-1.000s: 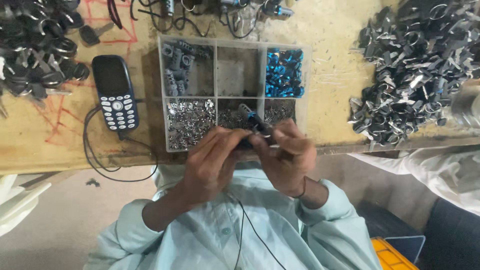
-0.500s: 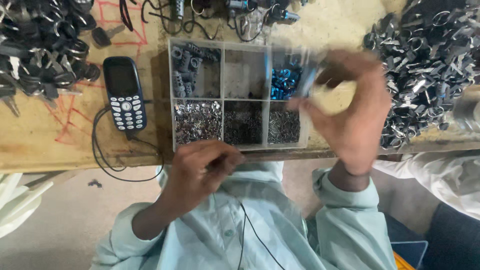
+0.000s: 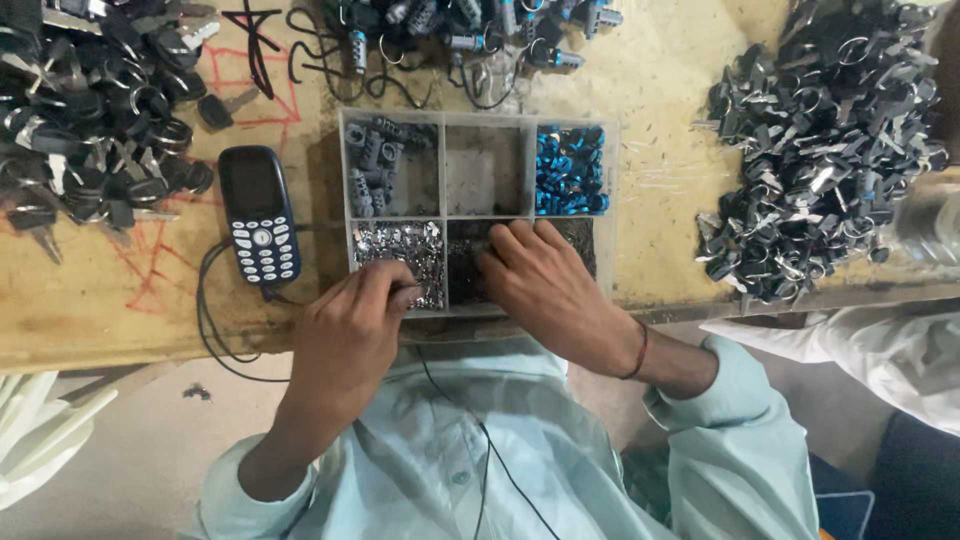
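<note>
Both hands worked over the clear six-compartment plastic tray [image 3: 345,190]: right hand [image 3: 545,285] spread flat, empty, in dark parts, left hand [image 3: 350,335] curled, grip unclear.

The person wears a pale mint-green shirt [image 3: 470,450] with long sleeves, the cloth smooth and lightly creased. It buttons down the front; one small button shows near the middle of the chest. A thin black cord [image 3: 480,440] runs down over the shirt front. The right sleeve [image 3: 750,410] ends short of the wrist, where a thin dark band [image 3: 640,350] circles it. Both hands [image 3: 350,330] are bare, without rings.
</note>
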`<state>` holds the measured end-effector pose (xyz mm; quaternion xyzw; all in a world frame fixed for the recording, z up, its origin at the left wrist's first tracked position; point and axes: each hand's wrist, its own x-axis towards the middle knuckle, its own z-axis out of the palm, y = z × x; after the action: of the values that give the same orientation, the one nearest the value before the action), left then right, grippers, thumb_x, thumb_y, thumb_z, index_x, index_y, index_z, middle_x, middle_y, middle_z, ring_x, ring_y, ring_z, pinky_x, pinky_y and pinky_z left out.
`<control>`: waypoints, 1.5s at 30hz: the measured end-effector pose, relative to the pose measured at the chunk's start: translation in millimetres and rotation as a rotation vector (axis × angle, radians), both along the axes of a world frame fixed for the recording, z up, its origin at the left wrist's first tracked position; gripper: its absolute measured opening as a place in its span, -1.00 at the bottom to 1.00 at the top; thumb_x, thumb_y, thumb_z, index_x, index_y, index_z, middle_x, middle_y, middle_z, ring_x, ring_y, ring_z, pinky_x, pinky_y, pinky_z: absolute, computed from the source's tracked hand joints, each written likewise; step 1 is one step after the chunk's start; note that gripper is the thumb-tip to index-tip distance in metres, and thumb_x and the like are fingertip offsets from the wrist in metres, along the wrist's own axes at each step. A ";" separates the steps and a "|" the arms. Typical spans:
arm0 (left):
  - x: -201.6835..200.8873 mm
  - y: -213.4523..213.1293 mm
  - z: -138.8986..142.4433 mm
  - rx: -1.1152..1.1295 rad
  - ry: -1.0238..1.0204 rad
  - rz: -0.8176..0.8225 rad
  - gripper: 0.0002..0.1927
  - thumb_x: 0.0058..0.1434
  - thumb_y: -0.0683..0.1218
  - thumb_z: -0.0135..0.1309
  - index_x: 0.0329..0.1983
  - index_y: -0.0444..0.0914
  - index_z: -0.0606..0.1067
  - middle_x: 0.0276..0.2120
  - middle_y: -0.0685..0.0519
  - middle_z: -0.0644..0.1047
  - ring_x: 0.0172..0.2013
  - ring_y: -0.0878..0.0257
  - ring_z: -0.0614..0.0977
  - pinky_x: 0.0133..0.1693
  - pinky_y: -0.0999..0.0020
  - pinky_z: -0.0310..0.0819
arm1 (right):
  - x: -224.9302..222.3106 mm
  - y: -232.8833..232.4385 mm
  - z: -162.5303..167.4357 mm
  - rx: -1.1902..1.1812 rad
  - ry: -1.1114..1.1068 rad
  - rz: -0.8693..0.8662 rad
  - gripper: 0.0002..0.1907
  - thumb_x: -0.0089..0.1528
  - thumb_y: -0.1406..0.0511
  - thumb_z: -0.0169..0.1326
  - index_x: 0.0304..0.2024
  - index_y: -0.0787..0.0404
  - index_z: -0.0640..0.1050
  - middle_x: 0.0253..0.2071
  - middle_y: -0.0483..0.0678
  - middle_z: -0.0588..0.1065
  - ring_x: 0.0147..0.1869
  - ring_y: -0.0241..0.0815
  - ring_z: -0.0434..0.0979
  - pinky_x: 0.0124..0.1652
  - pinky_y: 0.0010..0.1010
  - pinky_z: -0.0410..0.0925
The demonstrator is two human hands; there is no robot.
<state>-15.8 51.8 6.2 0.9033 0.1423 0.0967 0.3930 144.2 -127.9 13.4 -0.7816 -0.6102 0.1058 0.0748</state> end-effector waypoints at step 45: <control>11.7 -34.7 6.1 -0.191 -0.343 -0.128 -0.71 0.22 -0.30 0.16 0.03 -0.34 0.56 -0.15 -0.09 0.64 -0.19 0.06 0.72 -0.19 0.26 0.63 | -31.3 -20.5 22.8 0.377 0.555 -0.496 -0.77 0.19 0.48 0.24 -0.13 0.31 0.50 -0.17 0.00 0.48 -0.27 -0.25 0.61 -0.29 -0.47 0.47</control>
<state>-4.0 17.2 12.3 0.8394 0.0241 0.2100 0.5008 112.8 -148.3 36.3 -0.8193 -0.3687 0.1776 0.4016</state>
